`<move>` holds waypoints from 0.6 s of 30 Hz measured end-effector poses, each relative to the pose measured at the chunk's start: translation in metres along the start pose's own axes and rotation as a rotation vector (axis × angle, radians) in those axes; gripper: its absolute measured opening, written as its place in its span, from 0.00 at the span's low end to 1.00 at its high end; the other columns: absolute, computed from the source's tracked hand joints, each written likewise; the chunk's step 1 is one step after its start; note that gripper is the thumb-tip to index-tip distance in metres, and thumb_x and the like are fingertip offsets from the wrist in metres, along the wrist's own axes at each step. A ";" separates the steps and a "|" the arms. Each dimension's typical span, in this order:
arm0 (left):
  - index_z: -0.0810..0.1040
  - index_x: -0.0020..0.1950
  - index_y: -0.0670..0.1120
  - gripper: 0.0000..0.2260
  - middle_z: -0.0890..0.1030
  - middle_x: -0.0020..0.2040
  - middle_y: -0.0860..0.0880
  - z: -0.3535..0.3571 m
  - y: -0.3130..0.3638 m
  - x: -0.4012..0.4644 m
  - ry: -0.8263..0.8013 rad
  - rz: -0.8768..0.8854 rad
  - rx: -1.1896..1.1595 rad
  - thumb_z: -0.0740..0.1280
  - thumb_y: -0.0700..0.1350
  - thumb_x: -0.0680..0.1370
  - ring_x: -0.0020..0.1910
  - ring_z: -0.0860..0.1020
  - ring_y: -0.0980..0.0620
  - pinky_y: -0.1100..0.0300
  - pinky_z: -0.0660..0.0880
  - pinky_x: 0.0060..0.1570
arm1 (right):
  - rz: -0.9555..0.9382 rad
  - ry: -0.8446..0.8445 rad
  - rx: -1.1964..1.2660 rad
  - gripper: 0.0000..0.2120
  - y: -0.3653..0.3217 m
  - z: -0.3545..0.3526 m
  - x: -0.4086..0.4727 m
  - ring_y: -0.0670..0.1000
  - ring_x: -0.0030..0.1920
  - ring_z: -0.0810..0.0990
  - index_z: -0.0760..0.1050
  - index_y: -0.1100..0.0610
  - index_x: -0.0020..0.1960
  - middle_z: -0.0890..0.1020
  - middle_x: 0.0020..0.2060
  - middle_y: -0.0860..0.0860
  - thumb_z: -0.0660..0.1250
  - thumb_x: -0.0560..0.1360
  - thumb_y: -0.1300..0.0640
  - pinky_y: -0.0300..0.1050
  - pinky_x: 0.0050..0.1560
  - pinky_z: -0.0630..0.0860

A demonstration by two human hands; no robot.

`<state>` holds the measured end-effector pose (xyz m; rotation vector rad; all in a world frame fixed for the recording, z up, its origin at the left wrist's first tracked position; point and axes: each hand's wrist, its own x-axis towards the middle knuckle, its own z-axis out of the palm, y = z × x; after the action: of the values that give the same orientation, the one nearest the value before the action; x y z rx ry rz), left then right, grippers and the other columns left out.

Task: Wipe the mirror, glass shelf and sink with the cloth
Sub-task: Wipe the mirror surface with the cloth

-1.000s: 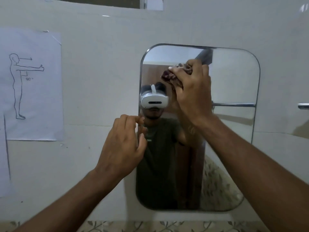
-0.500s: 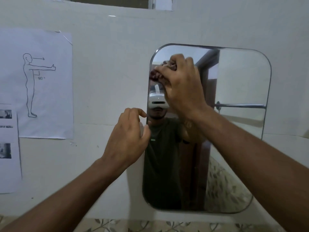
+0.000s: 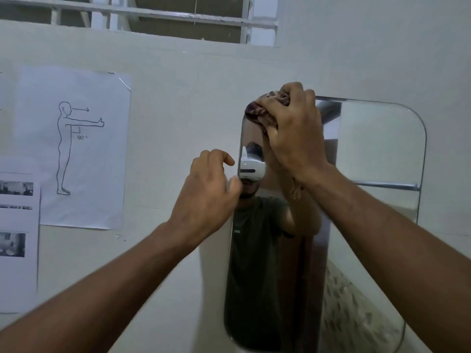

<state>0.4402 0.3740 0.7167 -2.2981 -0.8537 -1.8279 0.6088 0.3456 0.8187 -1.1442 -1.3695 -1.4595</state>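
Head view: our right hand (image 3: 293, 133), grip bunching the cloth (image 3: 257, 113), has climbed to the mirror (image 3: 377, 149) corner at eleven o'clock; left hand (image 3: 206, 192), loosely curled, holds nothing. Upper edge is nearly wiped.

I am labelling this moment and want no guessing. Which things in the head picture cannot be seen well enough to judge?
- Cloth: mostly covered by the right hand gripping it.
- Mirror: lower right corner hidden by the right arm; top left corner under the cloth.
- Left hand: fingertips at the mirror's left edge, contact unclear.
- Glass shelf and sink: outside the head view.
- Printed sheets: cut by the left edge, text too blurred.
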 end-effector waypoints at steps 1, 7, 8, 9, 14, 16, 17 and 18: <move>0.70 0.63 0.50 0.13 0.71 0.57 0.53 0.000 0.001 0.004 0.008 -0.003 -0.002 0.63 0.50 0.80 0.54 0.69 0.56 0.66 0.66 0.47 | 0.018 -0.004 0.007 0.16 0.000 0.000 0.001 0.60 0.59 0.72 0.76 0.54 0.66 0.74 0.63 0.59 0.67 0.79 0.55 0.56 0.56 0.78; 0.69 0.63 0.51 0.13 0.71 0.57 0.53 0.005 0.000 0.007 -0.005 -0.016 0.001 0.64 0.52 0.80 0.53 0.69 0.56 0.72 0.65 0.43 | -0.071 -0.038 -0.015 0.16 0.002 -0.001 -0.010 0.59 0.58 0.73 0.77 0.55 0.65 0.74 0.62 0.59 0.67 0.79 0.55 0.56 0.54 0.78; 0.69 0.63 0.51 0.13 0.71 0.57 0.53 0.006 -0.001 0.007 -0.007 -0.014 0.001 0.64 0.52 0.80 0.53 0.69 0.56 0.72 0.65 0.43 | -0.035 -0.022 0.000 0.16 0.005 -0.003 -0.003 0.59 0.59 0.73 0.77 0.55 0.66 0.74 0.62 0.60 0.67 0.79 0.54 0.56 0.56 0.78; 0.69 0.63 0.51 0.13 0.71 0.57 0.53 0.007 -0.002 0.006 -0.008 -0.017 0.001 0.64 0.51 0.80 0.53 0.69 0.56 0.72 0.65 0.43 | 0.016 -0.003 0.013 0.17 0.008 -0.005 0.003 0.59 0.60 0.73 0.77 0.55 0.66 0.74 0.62 0.59 0.66 0.80 0.52 0.56 0.58 0.77; 0.69 0.64 0.51 0.13 0.71 0.56 0.53 0.008 -0.004 -0.001 -0.016 -0.011 -0.015 0.64 0.51 0.80 0.53 0.69 0.57 0.72 0.64 0.43 | 0.055 0.004 0.037 0.16 0.006 -0.005 -0.009 0.59 0.61 0.72 0.77 0.55 0.66 0.73 0.63 0.59 0.66 0.79 0.53 0.54 0.58 0.78; 0.69 0.63 0.51 0.13 0.71 0.56 0.53 0.009 -0.004 -0.003 -0.017 -0.005 -0.010 0.64 0.51 0.80 0.53 0.69 0.56 0.72 0.64 0.43 | -0.009 -0.033 0.054 0.17 0.010 -0.007 -0.016 0.59 0.61 0.72 0.77 0.55 0.66 0.73 0.63 0.60 0.66 0.79 0.54 0.53 0.58 0.77; 0.69 0.64 0.51 0.13 0.71 0.57 0.53 0.009 -0.004 -0.003 -0.019 -0.010 -0.009 0.64 0.51 0.80 0.53 0.69 0.56 0.73 0.64 0.42 | 0.019 -0.019 0.061 0.17 0.017 -0.009 -0.014 0.58 0.61 0.72 0.77 0.54 0.66 0.73 0.63 0.59 0.66 0.79 0.52 0.51 0.58 0.76; 0.69 0.64 0.51 0.13 0.71 0.57 0.53 0.008 -0.005 -0.003 -0.019 -0.015 -0.008 0.64 0.51 0.80 0.53 0.69 0.56 0.73 0.64 0.42 | 0.086 0.018 0.062 0.17 0.025 -0.010 -0.010 0.57 0.61 0.72 0.77 0.53 0.66 0.73 0.62 0.58 0.66 0.79 0.51 0.50 0.59 0.76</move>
<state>0.4451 0.3802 0.7107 -2.3240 -0.8694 -1.8218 0.6350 0.3337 0.8154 -1.1338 -1.3275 -1.3539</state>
